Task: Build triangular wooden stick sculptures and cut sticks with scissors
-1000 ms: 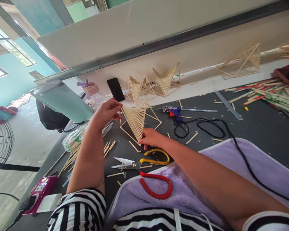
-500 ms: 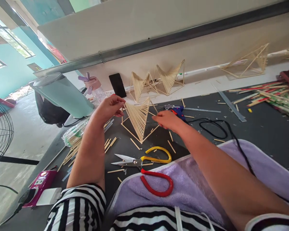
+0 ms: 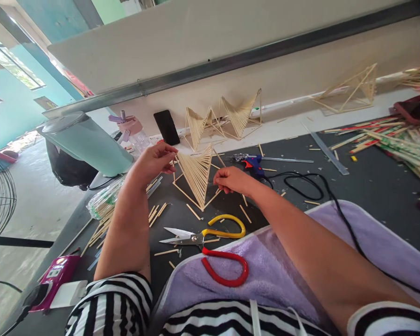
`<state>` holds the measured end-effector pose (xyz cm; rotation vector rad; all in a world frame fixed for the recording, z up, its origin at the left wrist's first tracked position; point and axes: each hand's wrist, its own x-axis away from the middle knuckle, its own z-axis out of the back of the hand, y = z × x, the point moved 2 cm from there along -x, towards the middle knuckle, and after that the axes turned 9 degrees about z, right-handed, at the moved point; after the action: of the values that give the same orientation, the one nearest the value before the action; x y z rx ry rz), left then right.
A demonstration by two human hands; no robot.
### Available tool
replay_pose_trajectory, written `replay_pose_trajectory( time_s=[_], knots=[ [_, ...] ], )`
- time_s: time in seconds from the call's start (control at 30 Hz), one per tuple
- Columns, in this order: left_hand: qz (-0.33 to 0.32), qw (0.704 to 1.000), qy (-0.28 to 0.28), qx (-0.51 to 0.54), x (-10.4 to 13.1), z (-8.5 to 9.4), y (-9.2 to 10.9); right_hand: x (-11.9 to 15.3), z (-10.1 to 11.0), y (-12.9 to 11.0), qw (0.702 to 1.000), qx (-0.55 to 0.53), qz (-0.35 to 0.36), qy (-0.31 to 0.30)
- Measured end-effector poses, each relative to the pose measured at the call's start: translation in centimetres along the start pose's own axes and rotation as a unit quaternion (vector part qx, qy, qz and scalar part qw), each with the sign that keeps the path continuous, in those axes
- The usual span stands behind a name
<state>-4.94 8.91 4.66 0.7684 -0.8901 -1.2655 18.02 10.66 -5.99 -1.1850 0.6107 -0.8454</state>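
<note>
A twisted model of thin wooden sticks stands on the dark table in front of me, its slats fanning across a triangular frame. At its upper left corner, my left hand has thumb and fingers closed on the frame. My right hand is beside the model's right side, fingers curled together; whatever may be in them is hidden. Behind that hand lies a blue glue gun with a black cord. Nearer to me, scissors with one yellow and one red handle lie spread, partly over a purple towel.
Finished-looking stick models stand along the wall ledge beside a black phone. To the left are a teal tumbler, bundled sticks and a magenta power box. Chopstick packets lie at the right.
My right hand has moved slightly down and left along the model's right side, its fingers now more curled. My left hand keeps to the upper left corner. The view has shifted a little.
</note>
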Motion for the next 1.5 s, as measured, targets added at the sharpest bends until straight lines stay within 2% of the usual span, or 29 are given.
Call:
replay_pose_trajectory(
  time_s=[0.13,0.23,0.4,0.5,0.6,0.7,0.87,1.0,1.13,1.27,1.37,1.5],
  knots=[
    [-0.003,1.000,0.010,-0.008,0.4,0.2,0.4,0.5,1.9,-1.0,1.000,-0.028,-0.003,-0.005],
    [-0.012,0.999,0.034,0.000,0.2,0.5,0.9,0.7,2.6,-1.4,0.997,-0.070,0.005,0.013],
    [-0.017,0.995,0.094,-0.010,-0.6,0.7,2.4,0.2,1.0,-0.6,0.992,-0.115,0.032,-0.035],
    [-0.028,0.990,0.135,0.012,0.0,0.3,3.1,-0.3,-0.1,-0.2,0.993,-0.110,0.035,-0.020],
    [-0.014,0.985,0.167,0.040,1.2,-0.3,2.3,-0.4,-0.5,0.0,0.994,-0.104,0.037,0.007],
    [0.017,0.981,0.183,0.067,2.0,-0.6,0.5,-0.4,-0.5,0.1,0.993,-0.112,0.038,0.010],
    [0.065,0.974,0.167,0.137,2.3,-1.2,-2.8,-0.2,-0.7,0.3,0.987,-0.159,0.038,0.003],
    [0.077,0.972,0.122,0.186,2.1,-2.9,-4.5,-0.4,-1.3,0.6,0.990,-0.126,0.058,-0.016],
    [0.054,0.972,0.080,0.212,2.1,-4.7,-5.4,-0.7,-1.7,1.4,0.995,-0.072,0.067,0.007],
    [0.048,0.978,0.055,0.197,2.1,-5.5,-5.7,-0.4,-1.9,1.7,0.990,-0.107,0.091,0.016],
    [0.045,0.979,0.054,0.191,2.0,-5.8,-5.7,0.0,-1.6,1.4,0.983,-0.143,0.101,0.054],
    [0.046,0.980,0.054,0.185,2.1,-6.0,-6.0,0.4,-0.8,1.0,0.963,-0.191,0.110,0.154]
  ],
)
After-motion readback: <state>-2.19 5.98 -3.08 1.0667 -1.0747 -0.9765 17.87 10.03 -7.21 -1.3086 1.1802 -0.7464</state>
